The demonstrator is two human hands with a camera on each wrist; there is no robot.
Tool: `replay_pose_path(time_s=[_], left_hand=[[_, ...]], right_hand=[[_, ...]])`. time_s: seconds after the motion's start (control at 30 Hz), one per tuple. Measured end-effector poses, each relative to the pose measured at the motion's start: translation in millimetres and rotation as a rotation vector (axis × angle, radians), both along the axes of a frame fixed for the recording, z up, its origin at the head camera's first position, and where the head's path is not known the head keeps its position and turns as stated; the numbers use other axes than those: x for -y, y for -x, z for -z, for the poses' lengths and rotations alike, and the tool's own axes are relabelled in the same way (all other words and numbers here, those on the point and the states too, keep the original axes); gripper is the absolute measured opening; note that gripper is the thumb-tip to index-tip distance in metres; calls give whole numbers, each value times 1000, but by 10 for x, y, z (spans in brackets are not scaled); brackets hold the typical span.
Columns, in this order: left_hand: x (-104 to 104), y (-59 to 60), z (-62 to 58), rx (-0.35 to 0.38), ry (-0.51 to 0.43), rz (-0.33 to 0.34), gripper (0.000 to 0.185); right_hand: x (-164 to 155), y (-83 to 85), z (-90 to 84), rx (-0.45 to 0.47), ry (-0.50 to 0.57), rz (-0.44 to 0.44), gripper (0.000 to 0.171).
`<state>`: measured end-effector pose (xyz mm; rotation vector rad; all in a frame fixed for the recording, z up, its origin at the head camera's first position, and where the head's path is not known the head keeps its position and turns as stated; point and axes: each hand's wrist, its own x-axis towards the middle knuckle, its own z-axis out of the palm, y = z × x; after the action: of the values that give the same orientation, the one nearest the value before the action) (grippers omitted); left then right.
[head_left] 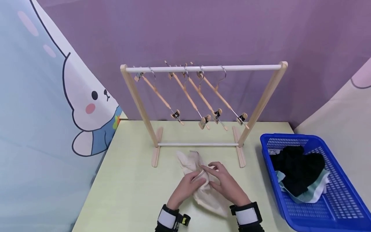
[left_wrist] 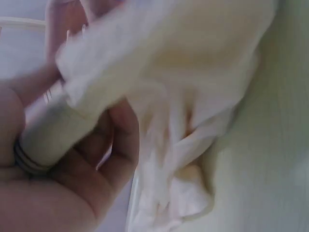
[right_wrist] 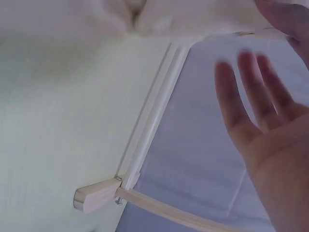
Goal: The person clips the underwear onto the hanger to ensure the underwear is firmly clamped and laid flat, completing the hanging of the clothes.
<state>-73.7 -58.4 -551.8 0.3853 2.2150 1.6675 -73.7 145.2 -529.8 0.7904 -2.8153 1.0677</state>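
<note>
Your left hand [head_left: 185, 188] grips the cream garment [head_left: 203, 183] on the pale green surface [head_left: 130, 187], while your right hand [head_left: 227, 185] rests on it. Behind stands the wooden rack [head_left: 203, 68] with clip hangers [head_left: 189, 96]; a blue basket [head_left: 333, 206] sits right.
</note>
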Motion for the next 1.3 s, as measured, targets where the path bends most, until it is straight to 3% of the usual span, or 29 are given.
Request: replay_pose_path(time_s=[0.07,0.13,0.23,0.33,0.63,0.77,1.03,1.2,1.3], left_hand=[[31,-33,-8,47,-61,42,23],[52,-57,-4,46,-72,85,19],[75,-74,6,-16,-49,129,17],[126,-75,-13,-70,0,132,18],[476,19,-107,-104,40,-33,11],[651,61,-93,-115,48,-90,13],[995,69,-42,-149,110,-173,14],[1163,14,-150,-183,144,-212,13],[1239,-38,-317,-191,155,-220,11]], right_hand=[[23,-5,5,-44,-29,-4,67],[45,-10,-9,-42,-43,-23,61],[66,-7,-25,-21,-66,-65,42],[68,-2,-25,-7,-82,-76,24],[-66,-9,-63,-4,-143,47,22],[-121,8,-86,-25,-160,94,26],[-342,13,-84,6,-136,180,13],[-479,-4,-197,-48,-152,210,12],[-536,-50,-409,12,-134,208,8]])
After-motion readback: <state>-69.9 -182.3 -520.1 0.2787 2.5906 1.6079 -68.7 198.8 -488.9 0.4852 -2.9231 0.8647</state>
